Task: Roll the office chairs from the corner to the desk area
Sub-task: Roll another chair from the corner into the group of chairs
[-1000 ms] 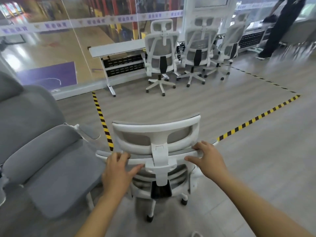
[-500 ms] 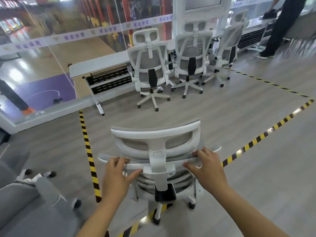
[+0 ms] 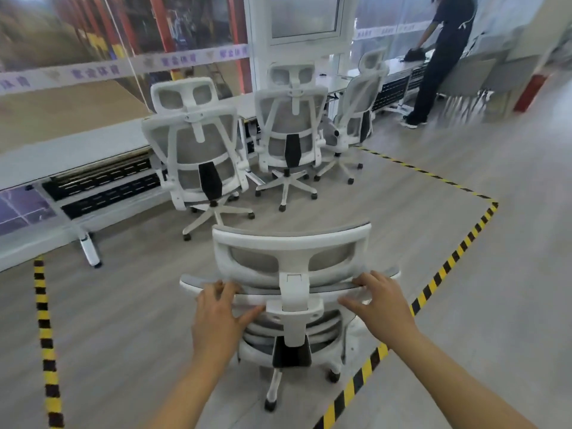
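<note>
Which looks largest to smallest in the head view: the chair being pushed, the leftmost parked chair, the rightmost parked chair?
1. Pushed chair, though nearness inflates it.
2. Leftmost parked chair.
3. Rightmost parked chair, farthest away.
All three may be the same model, so this ranks appearance only.

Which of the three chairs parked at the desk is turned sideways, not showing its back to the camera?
The rightmost chair, nearest the standing person. The other two show their backs squarely.
</note>
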`<action>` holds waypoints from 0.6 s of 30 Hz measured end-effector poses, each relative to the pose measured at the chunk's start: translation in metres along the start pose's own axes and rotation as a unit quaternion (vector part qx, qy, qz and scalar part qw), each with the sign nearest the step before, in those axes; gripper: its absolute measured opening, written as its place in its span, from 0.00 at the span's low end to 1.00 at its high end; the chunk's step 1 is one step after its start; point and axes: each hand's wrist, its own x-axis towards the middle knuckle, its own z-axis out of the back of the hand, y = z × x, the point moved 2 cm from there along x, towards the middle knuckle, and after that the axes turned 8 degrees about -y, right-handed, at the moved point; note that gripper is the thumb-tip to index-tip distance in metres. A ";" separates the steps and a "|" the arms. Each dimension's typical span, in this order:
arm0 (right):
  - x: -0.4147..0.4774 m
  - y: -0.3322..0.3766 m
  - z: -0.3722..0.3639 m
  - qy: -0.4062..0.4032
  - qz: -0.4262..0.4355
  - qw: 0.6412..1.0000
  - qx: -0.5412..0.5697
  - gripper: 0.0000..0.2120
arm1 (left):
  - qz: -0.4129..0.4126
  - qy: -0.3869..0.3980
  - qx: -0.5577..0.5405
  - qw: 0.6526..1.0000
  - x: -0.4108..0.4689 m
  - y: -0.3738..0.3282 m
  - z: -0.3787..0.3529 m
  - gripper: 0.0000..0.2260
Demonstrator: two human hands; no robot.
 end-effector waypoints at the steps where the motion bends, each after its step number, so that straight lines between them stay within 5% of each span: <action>1: 0.024 -0.010 -0.001 0.000 -0.012 1.000 0.001 0.21 | -0.006 0.009 -0.002 1.000 0.025 -0.009 -0.016 0.24; 18: 0.429 -0.225 0.015 -0.028 -0.105 0.994 0.015 0.16 | -0.104 0.052 -0.015 0.993 0.382 -0.191 -0.322 0.24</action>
